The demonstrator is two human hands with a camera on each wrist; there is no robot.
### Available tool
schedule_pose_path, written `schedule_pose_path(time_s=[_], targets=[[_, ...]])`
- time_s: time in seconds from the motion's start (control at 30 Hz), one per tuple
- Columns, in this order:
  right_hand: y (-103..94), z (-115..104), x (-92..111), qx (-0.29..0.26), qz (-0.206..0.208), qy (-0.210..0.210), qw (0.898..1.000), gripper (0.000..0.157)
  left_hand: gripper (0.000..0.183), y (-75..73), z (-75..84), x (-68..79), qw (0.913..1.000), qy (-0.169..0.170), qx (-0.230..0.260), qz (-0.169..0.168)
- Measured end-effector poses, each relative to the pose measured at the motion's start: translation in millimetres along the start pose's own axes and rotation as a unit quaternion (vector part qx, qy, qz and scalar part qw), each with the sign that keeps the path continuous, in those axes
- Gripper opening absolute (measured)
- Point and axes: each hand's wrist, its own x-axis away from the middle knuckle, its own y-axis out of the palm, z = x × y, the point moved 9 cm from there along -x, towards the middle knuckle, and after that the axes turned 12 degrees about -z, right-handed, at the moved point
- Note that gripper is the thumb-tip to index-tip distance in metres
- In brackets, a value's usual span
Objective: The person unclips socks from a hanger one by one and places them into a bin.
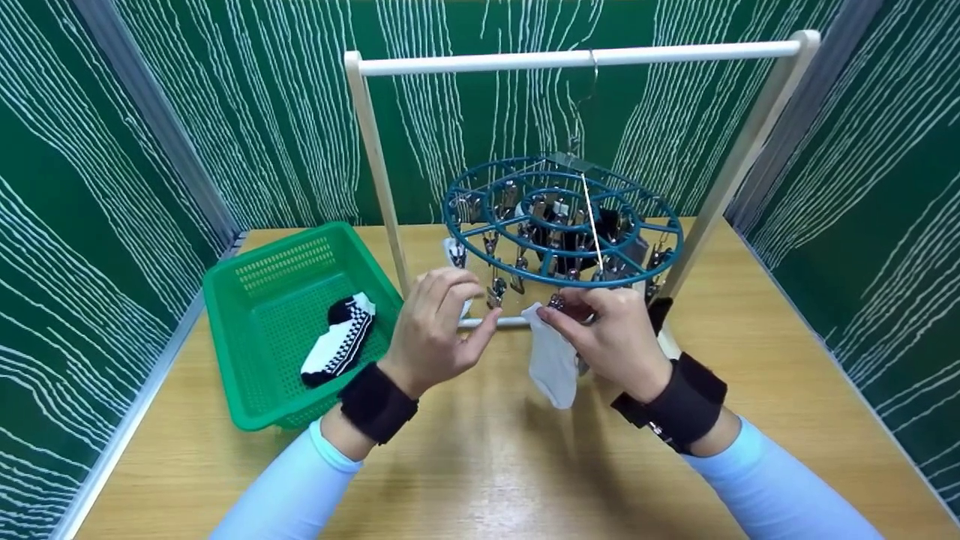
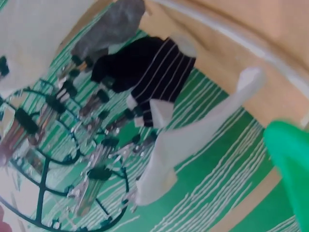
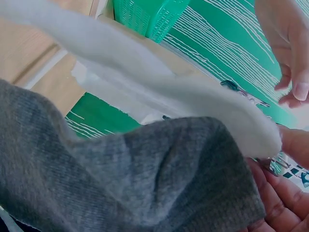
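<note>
My right hand [image 1: 619, 330] pinches a small metal clip [image 1: 556, 301] at the top edge of a white sock [image 1: 553, 364], which hangs below the fingers. In the right wrist view the thumb is against the end of that sock, and a grey sock [image 3: 135, 174] hangs close in front. My left hand [image 1: 439, 326] is raised beside another hanging clip [image 1: 495, 294], thumb and fingers apart with nothing between them. Above both hands is a round blue clip hanger [image 1: 551, 279] with many metal clips.
A white-railed wooden rack [image 1: 472, 63] carries the hanger by its hook. Clipped at the far side are a black striped sock [image 2: 164, 72] and another white sock [image 2: 193, 130]. At left, a green basket [image 1: 225, 330] holds black-and-white checkered socks [image 1: 337, 341].
</note>
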Motion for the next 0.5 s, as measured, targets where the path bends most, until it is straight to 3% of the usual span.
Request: schedule_pose_path(time_s=[0.13, 0.3, 0.4, 0.5], targets=[[1.0, 2.5, -0.8, 0.003, -0.001, 0.001, 1.000, 0.020, 0.033, 13.5, 0.1, 5.3, 0.9990, -0.018, 0.024, -0.034], [-0.2, 0.8, -0.8, 0.012, 0.010, -0.013, 1.000, 0.017, 0.027, 34.8, -1.3, 9.7, 0.9922, -0.043, 0.050, -0.106], [-1.2, 0.0, -0.2, 0.016, 0.018, -0.026, 0.999, 0.015, 0.030, 49.8, -2.3, 11.4, 0.9825, -0.061, 0.067, -0.163], [-1.8, 0.4, 0.4, 0.014, 0.023, -0.033, 0.999, 0.014, 0.034, 64.3, -4.3, 12.9, 0.9654, -0.088, 0.095, -0.226]])
